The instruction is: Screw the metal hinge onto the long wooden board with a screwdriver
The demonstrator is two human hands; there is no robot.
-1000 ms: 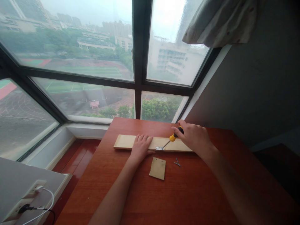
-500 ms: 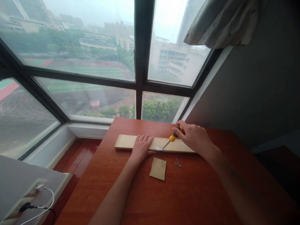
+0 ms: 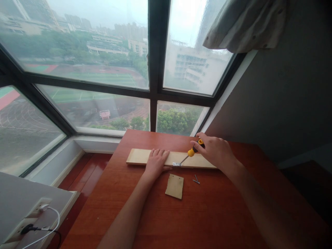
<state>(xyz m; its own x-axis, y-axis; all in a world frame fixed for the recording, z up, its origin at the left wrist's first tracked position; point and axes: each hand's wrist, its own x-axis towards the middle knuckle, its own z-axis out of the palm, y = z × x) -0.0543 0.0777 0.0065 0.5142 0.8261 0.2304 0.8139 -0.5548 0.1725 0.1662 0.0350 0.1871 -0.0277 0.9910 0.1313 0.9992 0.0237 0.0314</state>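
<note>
A long pale wooden board [image 3: 140,157] lies across the table. My left hand [image 3: 156,162] holds it down, fingers over its top and thumb along the front edge. In my right hand [image 3: 216,148] is a screwdriver [image 3: 191,151] with a yellow and black handle, the fingers closed around it. Its shaft slants down to the left, and the tip meets a small metal hinge [image 3: 176,164] at the board's front edge. Whether a screw sits under the tip is too small to make out.
Nearer me on the reddish-brown table [image 3: 155,214] lie a thin tan wooden piece [image 3: 174,186] with two small holes and a pair of screws [image 3: 196,179]. Large windows stand behind the table. Plugs with cables [image 3: 28,228] are in the wall sockets at lower left.
The screwdriver handle has turned slightly in my right hand, showing its yellow part differently. Both hands and the board stay in place.
</note>
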